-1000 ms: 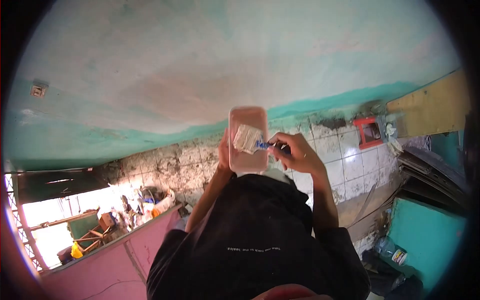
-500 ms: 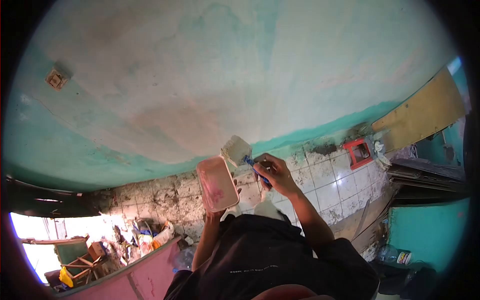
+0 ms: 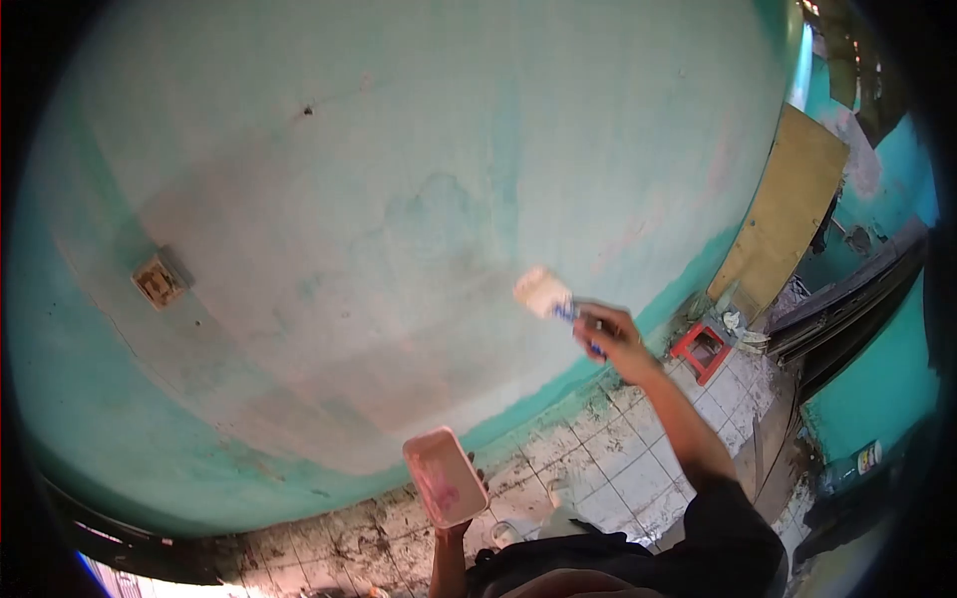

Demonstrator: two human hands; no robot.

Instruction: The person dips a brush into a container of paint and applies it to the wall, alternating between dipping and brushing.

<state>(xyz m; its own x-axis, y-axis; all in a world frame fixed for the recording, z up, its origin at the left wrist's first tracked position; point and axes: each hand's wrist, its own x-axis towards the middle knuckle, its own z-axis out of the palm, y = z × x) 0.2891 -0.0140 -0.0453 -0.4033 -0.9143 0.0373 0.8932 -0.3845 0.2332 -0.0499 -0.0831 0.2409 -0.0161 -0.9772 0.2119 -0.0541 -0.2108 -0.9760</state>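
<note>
Item 1: right hand (image 3: 618,339), gripping, its fingers closed round the blue handle of item 2; forearm reaching up to the wall.

Item 2: flat paintbrush (image 3: 544,293), held in the right hand, bristles pale and pointing up and left of it, in front of the wall. Whether they touch it cannot be told.

Item 3: pink plastic tub (image 3: 451,460), rectangular and tilted, below and left of the right hand; pink residue within, depth of contents unclear.

Item 4: left hand (image 3: 481,473), mostly hidden behind item 3, gripping it, fingertips showing at the right side.

Item 5: wall (image 3: 299,229), beyond both hands, patchy pale over turquoise.

Item 6: wall box (image 3: 158,281), well left of both hands.

Item 7: red stool (image 3: 686,342), right of the right hand, on the tiled floor (image 3: 623,498).

Handling notes, by judgement: lay the bristles flat under light, even pressure; overlap each stroke with its neighbour; wipe surplus on the tub's rim; hold the tub nearer level and close beneath the brush to catch drips; keep bristles clear of the wall box.
</note>
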